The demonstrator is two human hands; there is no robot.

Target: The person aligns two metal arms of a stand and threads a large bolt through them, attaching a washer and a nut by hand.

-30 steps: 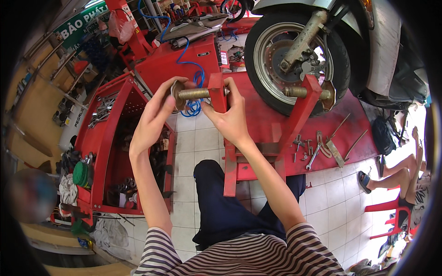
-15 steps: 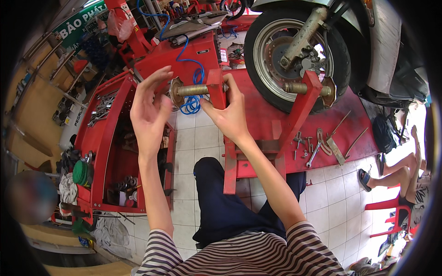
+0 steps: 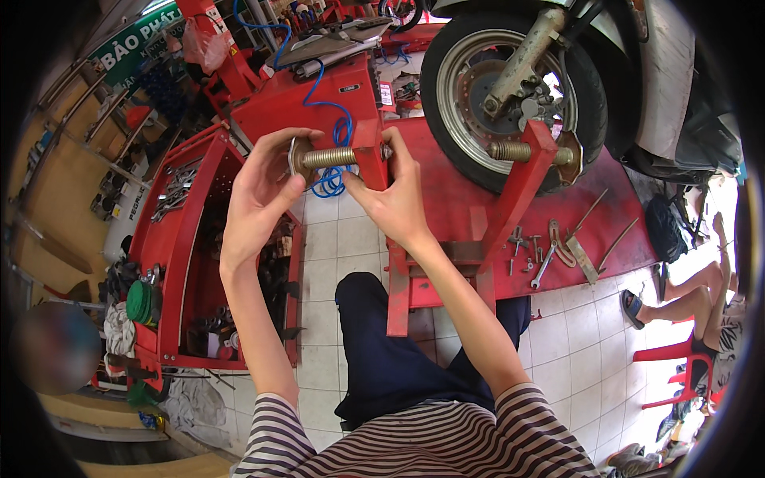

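A brass-coloured threaded clamp screw (image 3: 330,157) runs sideways through the top of a red steel upright (image 3: 368,137). My left hand (image 3: 256,191) curls around the round metal end plate (image 3: 298,161) on the screw's left end, fingers above and thumb below. Gripping the upright, my right hand (image 3: 398,209) has its thumb in front and its fingers at the far right side, by the screw's other end. A second red upright (image 3: 522,183) to the right carries a matching screw (image 3: 510,151) and plate, touched by neither hand.
Behind the uprights, a motorbike's front wheel (image 3: 498,103) stands on a red platform (image 3: 450,187). Wrenches and bolts (image 3: 546,263) lie at its right front. A red tool cart (image 3: 179,263) is on my left, a blue air hose (image 3: 341,127) ahead. A seated person's legs (image 3: 689,299) show right.
My left hand has moved right and closed around the end plate, after being spread wider beside it. My right hand keeps its grip on the upright.
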